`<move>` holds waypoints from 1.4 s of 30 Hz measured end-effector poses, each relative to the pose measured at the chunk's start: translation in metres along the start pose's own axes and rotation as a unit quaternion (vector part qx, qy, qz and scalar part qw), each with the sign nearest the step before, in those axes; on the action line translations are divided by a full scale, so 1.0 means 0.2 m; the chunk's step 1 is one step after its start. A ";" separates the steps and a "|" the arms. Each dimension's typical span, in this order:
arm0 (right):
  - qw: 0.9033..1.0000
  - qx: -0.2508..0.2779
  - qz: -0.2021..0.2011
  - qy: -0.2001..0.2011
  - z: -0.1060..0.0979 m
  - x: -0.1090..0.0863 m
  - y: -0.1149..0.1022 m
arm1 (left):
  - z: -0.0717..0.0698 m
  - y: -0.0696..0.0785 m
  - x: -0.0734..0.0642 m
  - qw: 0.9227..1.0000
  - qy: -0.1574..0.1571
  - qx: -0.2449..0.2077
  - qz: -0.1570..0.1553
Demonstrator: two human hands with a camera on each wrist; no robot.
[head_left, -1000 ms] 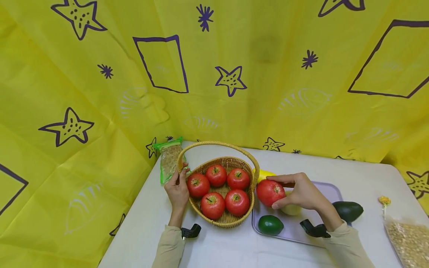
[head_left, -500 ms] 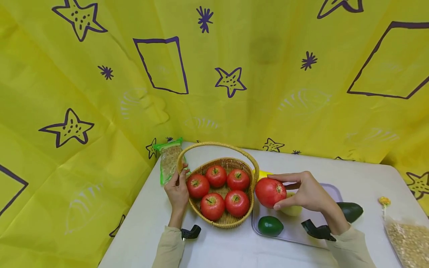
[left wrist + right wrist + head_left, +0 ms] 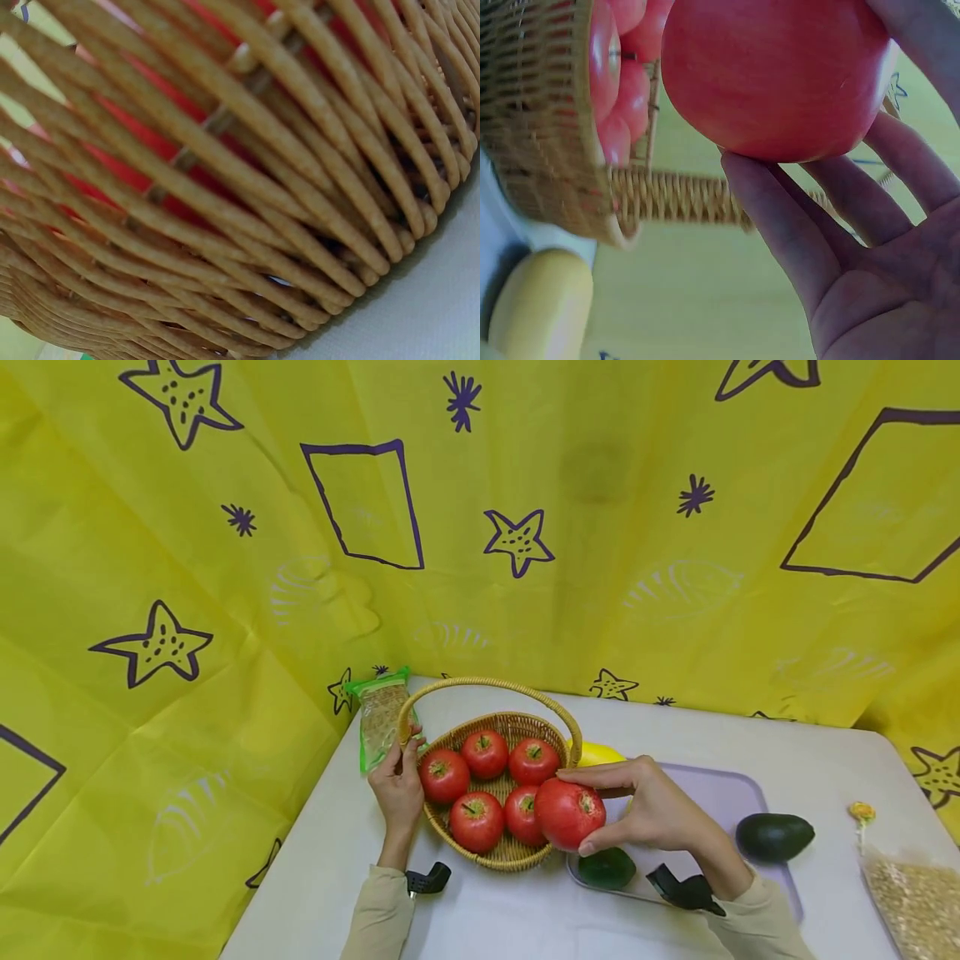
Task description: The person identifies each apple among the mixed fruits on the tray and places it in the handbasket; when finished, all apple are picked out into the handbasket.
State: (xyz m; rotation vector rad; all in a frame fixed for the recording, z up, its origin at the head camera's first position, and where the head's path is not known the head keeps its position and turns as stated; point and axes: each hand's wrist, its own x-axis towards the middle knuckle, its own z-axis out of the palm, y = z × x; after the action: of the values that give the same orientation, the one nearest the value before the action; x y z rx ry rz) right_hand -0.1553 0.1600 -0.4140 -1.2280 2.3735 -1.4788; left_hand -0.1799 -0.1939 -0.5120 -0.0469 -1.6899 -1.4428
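My left hand (image 3: 399, 793) grips the left foot of the handle on a wicker basket (image 3: 517, 865), in which several red apples (image 3: 477, 821) lie. Close up in the left wrist view is the basket's woven side (image 3: 225, 180), red showing through its gaps. My right hand (image 3: 656, 806) holds another red apple (image 3: 570, 814) between thumb and fingers, over the basket's right rim. In the head view this apple partly covers one inside the basket. The right wrist view has the held apple (image 3: 772, 82) large, beside the basket wall (image 3: 536, 120).
Right of the basket is a pale purple tray (image 3: 720, 785), with a green avocado-like fruit (image 3: 607, 868) and a darker one (image 3: 774, 837). A yellow fruit (image 3: 600, 753) lies behind. A green-edged bag (image 3: 382, 718) stands back left; a grain bag (image 3: 915, 893) is far right.
My right hand has carried the apple left from above the tray to the basket's right rim, uncovering more of the tray and the darker fruit. My left hand stays on the handle.
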 end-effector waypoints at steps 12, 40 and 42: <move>0.999 -0.020 0.014 -0.022 0.14 0.13 0.00 | 0.00 0.01 0.01 0.999 -0.004 -0.032 -0.014; 0.991 -0.086 0.096 -0.032 0.33 0.43 0.08 | 0.01 0.04 -0.01 1.000 -0.002 -0.019 -0.018; 0.989 -0.099 0.106 -0.039 0.34 0.45 0.09 | 0.01 0.02 -0.01 1.000 -0.002 -0.022 -0.017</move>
State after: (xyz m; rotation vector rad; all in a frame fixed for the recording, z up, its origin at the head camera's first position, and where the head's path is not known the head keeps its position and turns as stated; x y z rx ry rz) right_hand -0.1950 0.0561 -0.4351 -1.0095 2.5535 -1.1356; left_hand -0.1781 -0.1904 -0.5095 -0.0459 -1.6696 -1.5051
